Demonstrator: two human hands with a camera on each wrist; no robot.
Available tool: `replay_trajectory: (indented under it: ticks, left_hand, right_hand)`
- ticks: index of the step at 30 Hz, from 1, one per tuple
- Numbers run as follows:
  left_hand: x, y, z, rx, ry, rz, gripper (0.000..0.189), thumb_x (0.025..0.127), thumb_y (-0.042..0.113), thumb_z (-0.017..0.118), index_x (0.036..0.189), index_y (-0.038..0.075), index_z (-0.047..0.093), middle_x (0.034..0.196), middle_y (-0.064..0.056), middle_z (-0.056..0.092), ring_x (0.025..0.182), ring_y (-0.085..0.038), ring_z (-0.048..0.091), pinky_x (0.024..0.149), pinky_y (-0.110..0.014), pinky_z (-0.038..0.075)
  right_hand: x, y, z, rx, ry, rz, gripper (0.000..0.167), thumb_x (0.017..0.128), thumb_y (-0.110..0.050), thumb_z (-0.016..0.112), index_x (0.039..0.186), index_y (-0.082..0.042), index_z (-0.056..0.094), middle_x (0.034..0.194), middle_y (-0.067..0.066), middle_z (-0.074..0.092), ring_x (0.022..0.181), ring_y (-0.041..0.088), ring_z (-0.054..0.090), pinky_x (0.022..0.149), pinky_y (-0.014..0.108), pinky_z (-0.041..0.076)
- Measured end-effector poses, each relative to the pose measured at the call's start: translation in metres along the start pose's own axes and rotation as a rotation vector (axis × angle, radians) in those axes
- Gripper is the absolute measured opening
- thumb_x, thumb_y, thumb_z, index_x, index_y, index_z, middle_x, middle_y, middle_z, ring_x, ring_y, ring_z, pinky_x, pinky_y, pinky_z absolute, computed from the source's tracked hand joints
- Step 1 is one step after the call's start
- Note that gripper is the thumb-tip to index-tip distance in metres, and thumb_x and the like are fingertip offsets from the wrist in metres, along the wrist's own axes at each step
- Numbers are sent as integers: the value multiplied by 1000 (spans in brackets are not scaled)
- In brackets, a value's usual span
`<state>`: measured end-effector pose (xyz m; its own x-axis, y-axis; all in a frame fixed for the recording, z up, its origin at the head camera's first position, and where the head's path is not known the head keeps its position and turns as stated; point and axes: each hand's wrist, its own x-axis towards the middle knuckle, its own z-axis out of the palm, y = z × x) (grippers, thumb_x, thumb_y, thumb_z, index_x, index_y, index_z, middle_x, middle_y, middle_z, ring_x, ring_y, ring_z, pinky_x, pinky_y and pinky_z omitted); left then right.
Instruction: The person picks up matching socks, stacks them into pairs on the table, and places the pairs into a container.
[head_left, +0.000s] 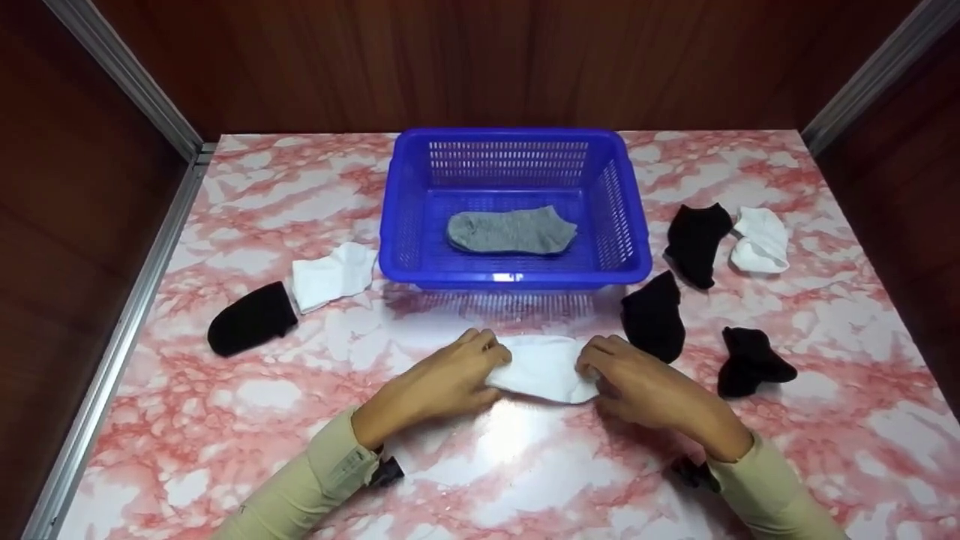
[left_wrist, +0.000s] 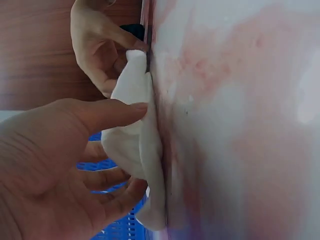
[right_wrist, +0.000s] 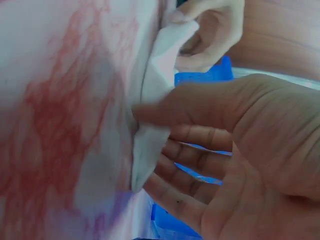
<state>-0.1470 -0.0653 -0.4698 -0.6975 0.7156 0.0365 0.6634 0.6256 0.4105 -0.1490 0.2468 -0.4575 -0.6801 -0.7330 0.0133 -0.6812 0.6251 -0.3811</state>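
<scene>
A white sock [head_left: 541,367] lies flat on the table in front of the basket, between my two hands. My left hand [head_left: 459,373] pinches its left end, thumb on the near side and fingers behind, as the left wrist view shows with the sock [left_wrist: 131,130] standing partly raised. At the other end my right hand [head_left: 637,379] holds the sock with thumb and curled fingers; in the right wrist view its thumb crosses the white cloth [right_wrist: 159,75]. Beyond the hands stands a blue plastic basket [head_left: 517,282] with a folded grey sock [head_left: 512,231] inside.
Left of the basket lie a white sock [head_left: 334,276] and a black sock [head_left: 252,319]. To the right are black socks [head_left: 697,244], [head_left: 653,319], a bunched black sock [head_left: 752,362] and a crumpled white sock [head_left: 760,240]. Wooden panels [head_left: 480,64] enclose the marbled table.
</scene>
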Motion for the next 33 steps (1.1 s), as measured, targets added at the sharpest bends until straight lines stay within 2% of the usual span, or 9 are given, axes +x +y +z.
replay_trajectory:
  ticks: [7,12,14,17,21,24,28,30,33]
  left_hand:
    - [6,-5,-7,-47,-31,-7,19,100,22,66,109,6,72,113,-10,64,108,-27,61,99,-40,54]
    - [9,-8,-10,-93,125,24,21,105,18,58,101,5,74,103,-9,72,97,-25,67,90,-38,58]
    - [10,-8,-10,-195,194,2,20,105,18,58,101,6,74,96,-8,73,91,-22,67,84,-36,59]
    - [12,-7,-11,-435,241,-90,19,105,20,62,100,7,74,90,-5,71,83,-15,65,77,-29,58]
    - [15,-4,-10,-773,222,-236,20,104,23,66,98,5,73,85,1,65,73,-6,60,65,-20,52]
    - [17,-3,-7,-955,192,-312,22,104,21,65,106,1,72,81,5,67,67,-5,59,60,-19,49]
    - [20,-2,-3,-1077,164,-370,26,106,19,62,121,-2,66,79,5,72,66,-4,62,61,-20,51]
    - [22,-2,-2,-1089,157,-387,29,106,21,61,127,0,62,82,1,73,66,-6,62,60,-20,50]
    - [21,-2,-2,-1094,127,-388,39,104,22,65,137,2,56,102,-10,78,79,-9,67,69,-21,54]
  right_hand:
    - [1,6,-1,12,63,-55,20,87,0,71,101,-14,71,103,-2,66,101,12,62,88,35,57]
    - [-1,6,-10,161,155,32,24,90,6,65,105,-12,71,100,-4,71,93,5,64,82,30,59]
    - [-2,5,-14,269,212,105,24,93,7,65,105,-12,71,96,-3,72,85,4,63,74,27,58]
    - [-1,1,-20,457,264,222,18,97,3,65,107,-11,70,93,2,70,76,4,62,65,23,54]
    - [0,-2,-25,651,271,343,16,101,0,62,116,-3,67,100,12,70,77,6,64,66,22,52]
    - [1,0,-28,689,271,383,21,101,-1,61,122,-1,64,96,10,65,73,6,59,63,21,48]
    - [1,5,-29,680,273,398,26,100,0,62,126,0,63,83,3,51,63,4,47,55,21,39]
    - [1,7,-29,679,269,400,26,100,1,62,126,1,62,83,2,49,63,4,47,56,21,39]
    - [1,10,-29,661,267,408,28,99,1,62,127,3,62,85,3,52,65,4,50,58,20,41]
